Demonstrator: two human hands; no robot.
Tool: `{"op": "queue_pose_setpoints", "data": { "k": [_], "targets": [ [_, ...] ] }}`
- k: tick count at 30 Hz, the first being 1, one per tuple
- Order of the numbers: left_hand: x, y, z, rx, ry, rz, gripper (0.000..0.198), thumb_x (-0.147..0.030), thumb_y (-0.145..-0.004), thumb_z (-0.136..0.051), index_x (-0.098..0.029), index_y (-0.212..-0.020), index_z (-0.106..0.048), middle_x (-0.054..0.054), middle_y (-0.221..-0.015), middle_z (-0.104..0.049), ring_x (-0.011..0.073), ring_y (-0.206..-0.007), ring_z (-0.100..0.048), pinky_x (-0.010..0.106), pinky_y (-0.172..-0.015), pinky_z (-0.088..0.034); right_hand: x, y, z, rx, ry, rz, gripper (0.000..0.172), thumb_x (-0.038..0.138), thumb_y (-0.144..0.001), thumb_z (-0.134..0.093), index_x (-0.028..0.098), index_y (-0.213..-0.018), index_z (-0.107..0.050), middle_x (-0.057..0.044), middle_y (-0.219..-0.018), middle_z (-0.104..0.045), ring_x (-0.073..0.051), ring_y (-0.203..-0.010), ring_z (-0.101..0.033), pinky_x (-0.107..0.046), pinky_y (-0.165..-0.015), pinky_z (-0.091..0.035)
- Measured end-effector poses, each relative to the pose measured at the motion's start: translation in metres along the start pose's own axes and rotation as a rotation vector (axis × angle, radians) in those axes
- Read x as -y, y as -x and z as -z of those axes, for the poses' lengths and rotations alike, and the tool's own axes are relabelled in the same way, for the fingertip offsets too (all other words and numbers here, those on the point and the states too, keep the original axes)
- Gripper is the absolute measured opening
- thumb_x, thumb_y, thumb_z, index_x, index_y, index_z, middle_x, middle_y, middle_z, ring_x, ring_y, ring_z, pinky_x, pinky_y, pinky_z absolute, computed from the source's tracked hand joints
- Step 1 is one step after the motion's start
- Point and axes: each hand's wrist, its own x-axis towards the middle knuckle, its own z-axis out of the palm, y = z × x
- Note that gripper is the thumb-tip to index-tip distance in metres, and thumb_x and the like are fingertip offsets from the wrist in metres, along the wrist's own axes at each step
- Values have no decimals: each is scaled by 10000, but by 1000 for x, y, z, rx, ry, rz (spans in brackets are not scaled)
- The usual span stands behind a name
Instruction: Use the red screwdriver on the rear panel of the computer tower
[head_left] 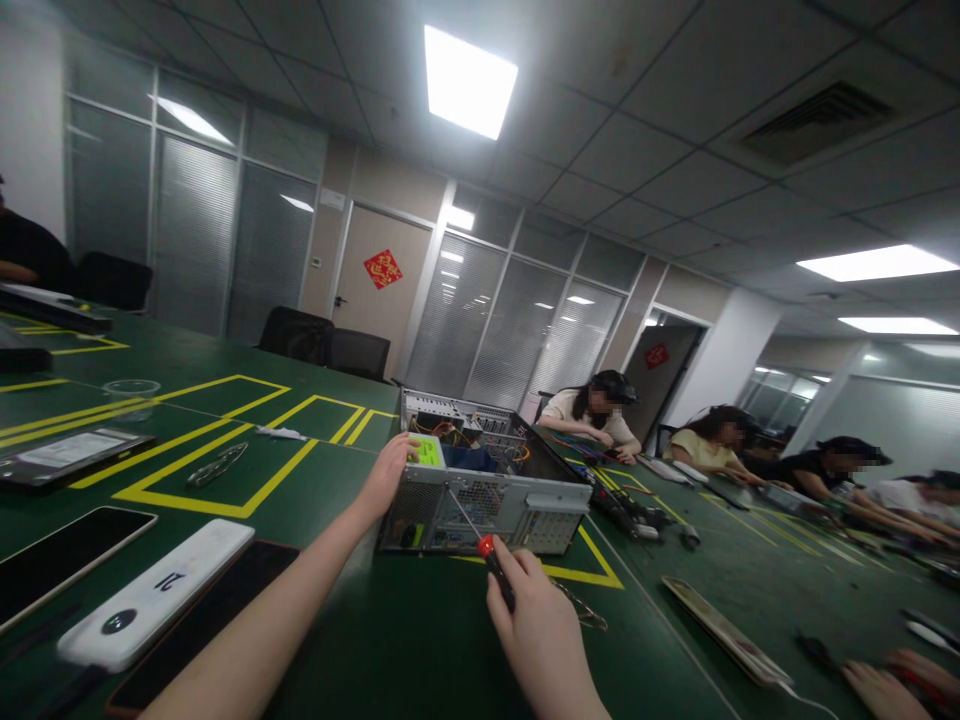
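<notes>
One open computer case [517, 490] stands on the green, yellow-lined bench [420, 640]; the left hand [385, 478] touches its one yellow-labelled box [430, 452], whether with a closed grip I cannot tell, and the right hand [538, 612] grips one screwdriver [487, 546]. Beyond, two red diamond signs [383, 270] hang on doors [367, 315], and three ceiling panels [471, 80] are lit.

Red-and-black screwdriver [487, 547], green table [337, 630]
</notes>
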Motion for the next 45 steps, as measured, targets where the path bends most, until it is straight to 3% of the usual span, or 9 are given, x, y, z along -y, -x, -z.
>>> {"op": "queue_pose_setpoints", "data": {
  "k": [8, 19, 25, 32, 35, 39, 42, 45],
  "targets": [
    [-4, -1, 2, 14, -7, -5, 393, -368, -996, -316, -203, -864, -647, 112, -1167, -697, 263, -1354, -509, 480, -1193, -375, -1, 3, -2, -93, 4, 53, 417, 201, -941, -510, 227, -1333, -650, -87, -1097, -726, -194, -772, -745, -268, -635, -565],
    [2, 0, -2, -13, -13, -13, 425, -407, -1000, -300, -202, -862, -646, 104, -1162, -687, 246, -1341, -506, 461, -1205, -356, -1, 1, -4, -81, 36, 38, 406, 190, -949, -506, 217, -1332, -639, -84, -1084, -722, -198, -780, -746, -269, -625, -547],
    [2, -1, -2, -11, -15, -14, 433, -409, -999, -294, -203, -849, -644, 107, -1151, -687, 250, -1338, -509, 458, -1202, -358, -2, 2, -8, -145, 30, 54, 396, 167, -926, -511, 217, -1300, -632, -84, -1064, -720, -190, -751, -739, -259, -607, -542],
    [-1, -1, 0, 15, -32, 0, 410, -385, -990, -293, -209, -865, -641, 100, -1163, -685, 253, -1345, -499, 472, -1199, -363, -4, 10, -23, -243, -35, 83, 450, 14, -783, -496, 191, -1179, -616, -153, -1307, -592, -222, -843, -728, -321, -697, -600],
    [-3, -1, 1, 19, -31, -6, 400, -363, -988, -289, -212, -861, -637, 94, -1142, -690, 248, -1330, -516, 464, -1203, -357, -6, 13, -27, -344, -82, 198, 474, 7, -812, -455, 219, -1203, -618, -138, -1250, -606, -232, -911, -721, -339, -760, -606],
    [-3, -1, 1, 11, -16, -7, 385, -345, -984, -308, -208, -851, -642, 103, -1140, -698, 261, -1329, -522, 479, -1196, -365, -7, 13, -21, -435, -101, 354, 349, 151, -953, -471, 186, -1273, -606, -133, -1093, -666, -231, -888, -731, -316, -734, -610],
    [0, -1, -1, 0, -8, -9, 393, -351, -984, -314, -199, -852, -652, 118, -1154, -695, 275, -1336, -516, 494, -1186, -374, -6, 10, -13, -447, -129, 286, 302, 296, -959, -558, 154, -1218, -623, -116, -989, -681, -220, -739, -728, -297, -608, -599],
    [5, -1, -2, -21, -11, -16, 406, -361, -989, -307, -196, -854, -653, 118, -1164, -690, 269, -1336, -516, 492, -1194, -366, -2, 12, -12, -392, -173, 231, 181, 220, -914, -575, 172, -1076, -640, -115, -1029, -668, -210, -742, -724, -299, -631, -601]
  ]
}}
